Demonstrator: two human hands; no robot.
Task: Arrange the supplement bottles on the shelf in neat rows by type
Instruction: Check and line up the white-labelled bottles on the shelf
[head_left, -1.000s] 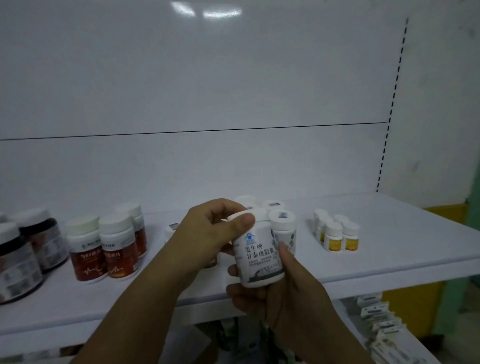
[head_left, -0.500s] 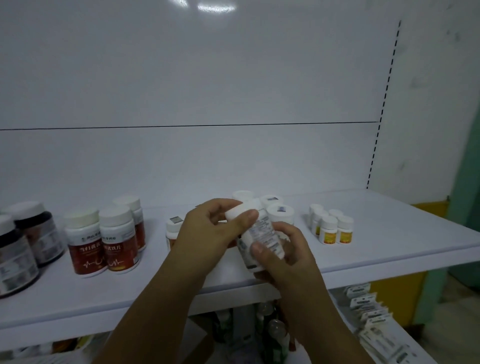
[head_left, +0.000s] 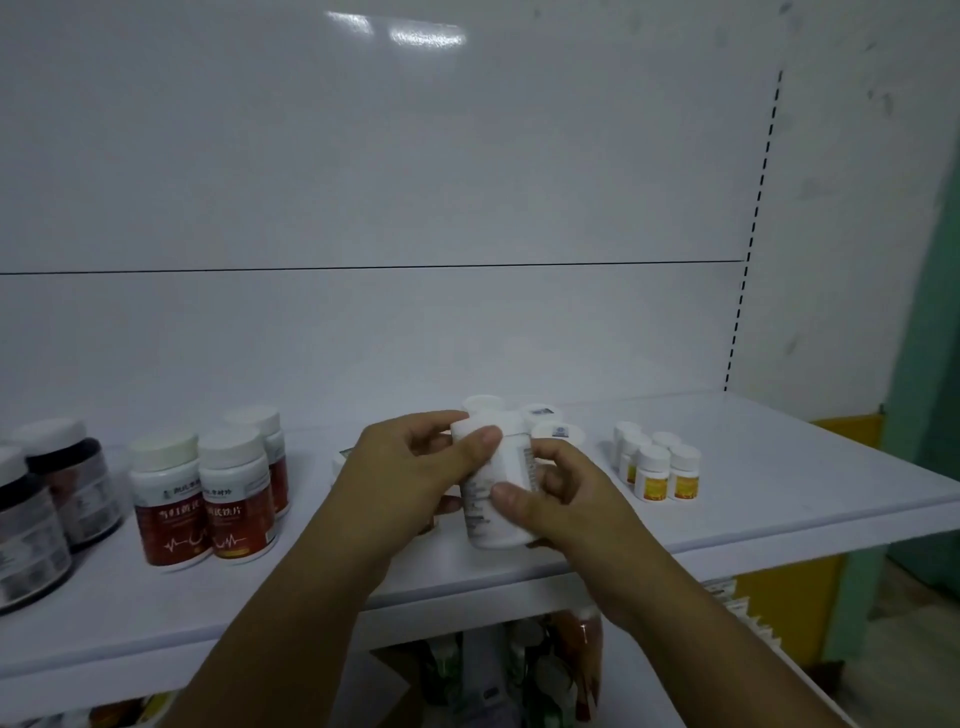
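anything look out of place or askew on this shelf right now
Only the white bottle, gripped by the left hand and right hand, leans off upright. The red-label bottles and small yellow-label bottles stand upright in groups. Nothing looks spilled.

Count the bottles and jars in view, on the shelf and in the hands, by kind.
Dark jars: 2
Red-label bottles: 3
White bottles: 4, including the held white bottle gripped by the left hand and right hand
Small yellow-label bottles: 5
Total: 14, leaving out a partly hidden cap behind the left hand.
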